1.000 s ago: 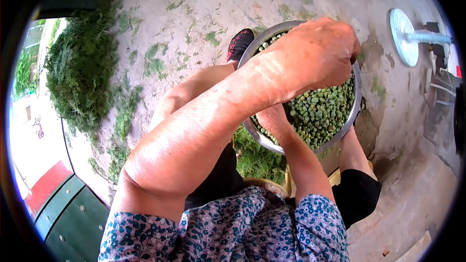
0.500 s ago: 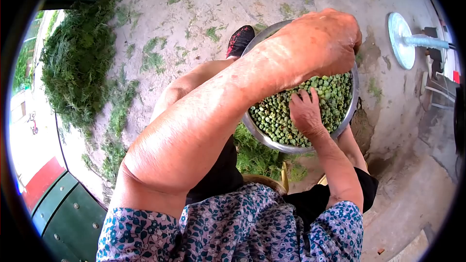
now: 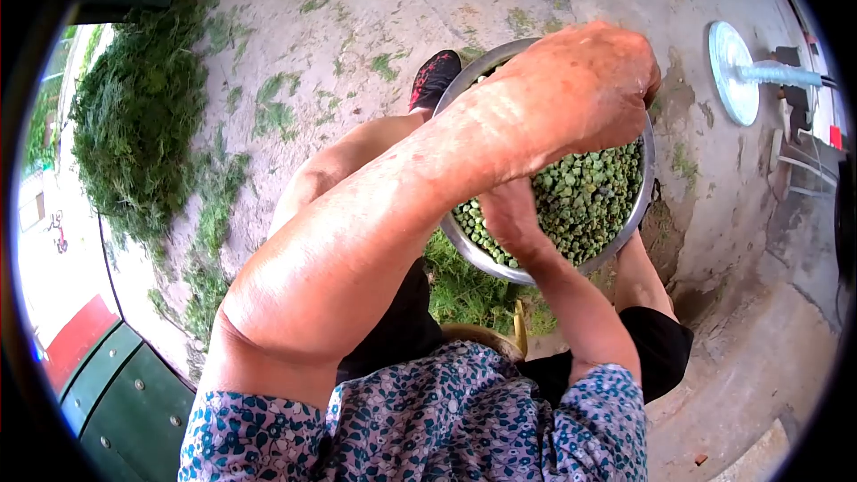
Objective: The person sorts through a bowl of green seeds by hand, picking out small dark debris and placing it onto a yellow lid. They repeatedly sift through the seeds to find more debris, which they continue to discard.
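The steel bowl [image 3: 636, 214] sits right of centre in the frame, resting on the person's lap above the knees, and is filled nearly to the rim with shelled green peas [image 3: 585, 196]. Being round, it has no long axis to speak of.

The right hand [image 3: 509, 214] comes up from the lower right and lies on the peas at the bowl's lower-left side, back of the hand upward. Its fingers run under the other forearm, so how far they are spread or closed cannot be told. The left hand [image 3: 585, 89] reaches across from the lower left and sits above the bowl's upper part. It is curled into a fist with the fingertips tucked beneath. It may be clasping peas or the far rim, but the view does not settle that. The right hand is the one in contact with the peas, while the left hangs over them.

Farther out, a dark shoe [image 3: 435, 78] shows just left of the bowl's upper rim. A heap of green cuttings [image 3: 134, 116] lies on the concrete ground [image 3: 375, 0] at the upper left. A white disc on a pole [image 3: 730, 71] lies at the upper right. A floral garment [image 3: 446, 428] fills the bottom edge. No brand, label or writing can be read anywhere.
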`<state>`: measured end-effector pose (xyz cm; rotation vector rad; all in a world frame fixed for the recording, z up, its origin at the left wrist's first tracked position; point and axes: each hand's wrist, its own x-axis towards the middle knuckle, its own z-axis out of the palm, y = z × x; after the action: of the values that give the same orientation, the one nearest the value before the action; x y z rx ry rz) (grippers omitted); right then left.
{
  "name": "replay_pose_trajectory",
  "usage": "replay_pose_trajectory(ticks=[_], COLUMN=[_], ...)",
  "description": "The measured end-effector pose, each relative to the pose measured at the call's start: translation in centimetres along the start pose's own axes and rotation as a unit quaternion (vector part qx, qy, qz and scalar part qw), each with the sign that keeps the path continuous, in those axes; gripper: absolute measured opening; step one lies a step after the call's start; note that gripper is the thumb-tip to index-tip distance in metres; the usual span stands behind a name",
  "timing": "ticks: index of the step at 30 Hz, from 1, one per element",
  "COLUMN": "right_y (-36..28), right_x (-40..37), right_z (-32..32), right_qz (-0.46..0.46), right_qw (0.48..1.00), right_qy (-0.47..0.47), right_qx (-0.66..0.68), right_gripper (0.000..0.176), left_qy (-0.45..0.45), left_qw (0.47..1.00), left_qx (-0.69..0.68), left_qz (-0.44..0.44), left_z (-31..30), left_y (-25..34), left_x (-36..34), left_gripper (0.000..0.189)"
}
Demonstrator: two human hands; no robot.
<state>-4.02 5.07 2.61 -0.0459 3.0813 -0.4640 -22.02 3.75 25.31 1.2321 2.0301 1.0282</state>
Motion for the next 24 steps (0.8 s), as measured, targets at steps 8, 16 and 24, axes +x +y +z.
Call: replay_pose_trajectory(ticks=[8, 16, 24], right_y=[-1.0, 0.6, 1.7], right_x=[-0.2, -0.4, -0.3], right_z=[5.5, 5.1, 7.7], right_qz=[-0.023, -0.080, -0.059], right_qw=[0.999, 0.996, 0.995], right_qy=[0.020, 0.018, -0.075], right_qx=[0.039, -0.027, -0.027], right_gripper=[0.030, 0.029, 0.019], left_qy=[-0.011, 0.006, -0.008], left_qw=[1.000, 1.000, 1.000], left_qx=[-0.022, 0.014, 0.028], left_qz=[0.006, 0.008, 0.011], left_z=[0.3, 0.7, 0.6], left_y=[0.3, 0.4, -0.1], left_x=[0.3, 0.5, 0.9], left_gripper=[0.028, 0.027, 0.027])
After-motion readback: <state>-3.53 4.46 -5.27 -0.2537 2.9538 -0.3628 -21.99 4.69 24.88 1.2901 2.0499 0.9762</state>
